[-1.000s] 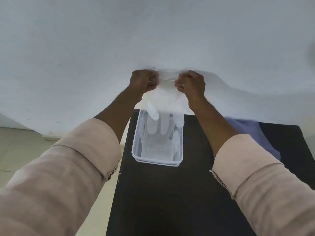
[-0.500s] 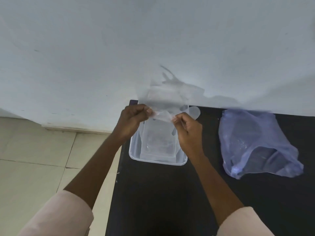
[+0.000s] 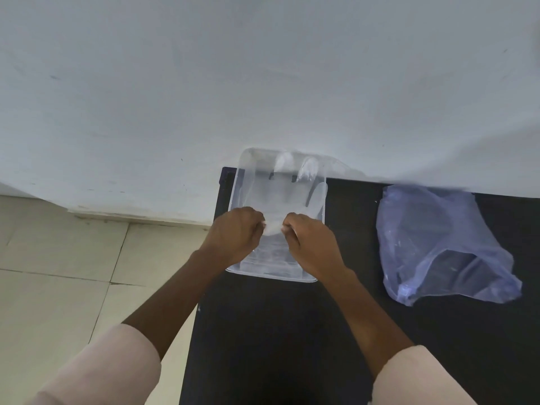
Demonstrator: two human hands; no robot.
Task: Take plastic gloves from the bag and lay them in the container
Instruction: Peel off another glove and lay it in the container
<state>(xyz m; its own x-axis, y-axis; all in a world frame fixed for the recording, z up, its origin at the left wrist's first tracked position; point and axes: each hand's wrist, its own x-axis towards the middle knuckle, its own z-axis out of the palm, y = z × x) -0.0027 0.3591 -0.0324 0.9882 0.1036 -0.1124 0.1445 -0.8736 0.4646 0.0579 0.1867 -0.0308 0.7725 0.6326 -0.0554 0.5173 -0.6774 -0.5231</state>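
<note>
A clear plastic container point(image 3: 292, 277) stands at the black table's far left corner, against the wall. A thin see-through plastic glove point(image 3: 287, 190) is spread over it, fingers pointing to the wall. My left hand point(image 3: 233, 236) and my right hand point(image 3: 309, 244) pinch the glove's cuff end from either side, just above the container's near half. A bluish plastic bag point(image 3: 432, 244) lies crumpled on the table to the right, away from both hands.
The black table point(image 3: 277, 331) runs from the wall toward me; its left edge drops to a tiled floor point(image 3: 73, 273). A pale wall point(image 3: 263, 83) rises right behind the container and bag.
Both hands have come down and toward me with the glove, from up by the wall to just over the container. The glove now lies stretched along the container.
</note>
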